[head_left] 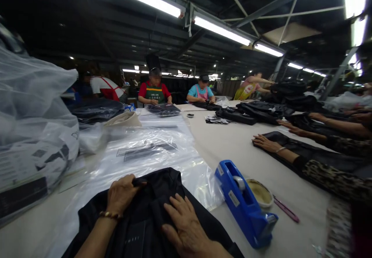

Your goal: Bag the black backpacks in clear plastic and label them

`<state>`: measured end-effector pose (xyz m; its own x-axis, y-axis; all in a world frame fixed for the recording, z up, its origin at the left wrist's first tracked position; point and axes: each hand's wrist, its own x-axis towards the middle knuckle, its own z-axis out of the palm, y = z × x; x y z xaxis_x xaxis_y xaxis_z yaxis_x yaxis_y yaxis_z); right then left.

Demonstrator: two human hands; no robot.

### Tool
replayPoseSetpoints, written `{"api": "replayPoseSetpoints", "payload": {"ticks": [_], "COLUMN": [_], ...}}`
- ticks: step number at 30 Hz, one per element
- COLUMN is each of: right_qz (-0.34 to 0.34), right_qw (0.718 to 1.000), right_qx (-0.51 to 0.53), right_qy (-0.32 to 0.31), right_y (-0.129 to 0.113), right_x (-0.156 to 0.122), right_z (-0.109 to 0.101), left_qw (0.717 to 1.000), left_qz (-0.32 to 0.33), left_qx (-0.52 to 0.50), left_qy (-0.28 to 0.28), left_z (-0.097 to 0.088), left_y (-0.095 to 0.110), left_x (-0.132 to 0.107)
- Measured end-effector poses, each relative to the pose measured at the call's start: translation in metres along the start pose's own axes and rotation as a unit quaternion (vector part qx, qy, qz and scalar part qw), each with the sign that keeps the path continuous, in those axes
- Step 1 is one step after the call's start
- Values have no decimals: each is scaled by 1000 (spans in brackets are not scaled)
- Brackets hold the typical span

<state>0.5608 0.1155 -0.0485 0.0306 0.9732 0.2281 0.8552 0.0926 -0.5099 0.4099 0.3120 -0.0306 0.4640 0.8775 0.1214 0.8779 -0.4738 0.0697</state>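
Observation:
A black garment [162, 176] with a collar-like folded edge lies in front of me, partly over clear plastic bags [186, 149]. My left hand [122, 194], a beaded bracelet at its wrist, has its fingers curled on the garment's upper left edge, pinching the cloth. Spread flat on the garment's right side is my right hand [184, 223], fingers apart. A dark tag [135, 238] with pale lettering shows on the cloth between my forearms. The garment's lower part runs out of view.
A blue tape dispenser [241, 203] stands close to the right, beside a tape roll [260, 193] and a pink cutter [286, 208]. A large filled plastic bag [35, 134] bulks at left. A co-worker's hand [266, 143] rests on black cloth at right; other people work farther back.

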Motion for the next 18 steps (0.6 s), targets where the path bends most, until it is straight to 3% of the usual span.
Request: {"api": "replayPoseSetpoints", "payload": {"ticks": [2,5,7,8,11,14,16,18], "right_qz": [-28,-59,-16,30,146,222,237,212], "right_qw": [998,966,919,903,883,897,909,913], "right_qx": [4,-60,-119,-139,-228,-283,-290,-286], "right_qy": [56,244,375,405,384,258,182,197], "right_y": [1,16,43,63,145,225,255,257], "right_x": [-9,-36,-61,-74,-105,-117,-117,-111], "right_z": [-26,-85,-121,-133,-142,-123,-116,-124], "left_qw": [1000,999,998,998,998,991,985,979], "left_qz": [6,9,10,10,13,32,43,44], "left_qx": [-6,-35,-55,-61,-67,-79,-81,-78], "left_qy": [-10,-27,-26,-20,17,101,148,182], "left_z": [-2,-4,-3,-3,0,5,11,17], "left_y": [0,-2,-3,-3,-2,-2,-4,-6], "left_x": [-1,0,0,0,-1,-1,-1,-1]}}
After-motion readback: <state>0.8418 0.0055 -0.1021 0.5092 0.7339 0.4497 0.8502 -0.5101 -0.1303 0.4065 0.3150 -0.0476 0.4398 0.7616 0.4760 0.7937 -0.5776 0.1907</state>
